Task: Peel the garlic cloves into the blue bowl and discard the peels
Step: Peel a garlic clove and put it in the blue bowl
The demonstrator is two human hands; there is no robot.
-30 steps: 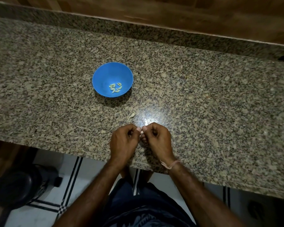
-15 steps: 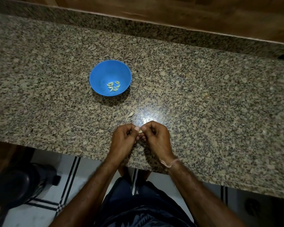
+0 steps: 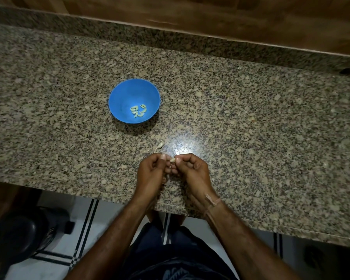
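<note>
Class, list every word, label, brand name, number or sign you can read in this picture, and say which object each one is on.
None: no readable text appears anywhere.
The blue bowl is plain, with no label or brand.
The granite counter shows only its speckled pattern.
The dark garment at the bottom has a pale pattern, too blurred to tell whether it includes letters.

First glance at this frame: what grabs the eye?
The blue bowl stands out most, alone mid-counter with a few peeled cloves at its bottom. Near the front edge of the granite counter, the left hand and right hand meet fingertip to fingertip, pinching a small garlic clove. A scrap of peel lies just beyond them.
</note>
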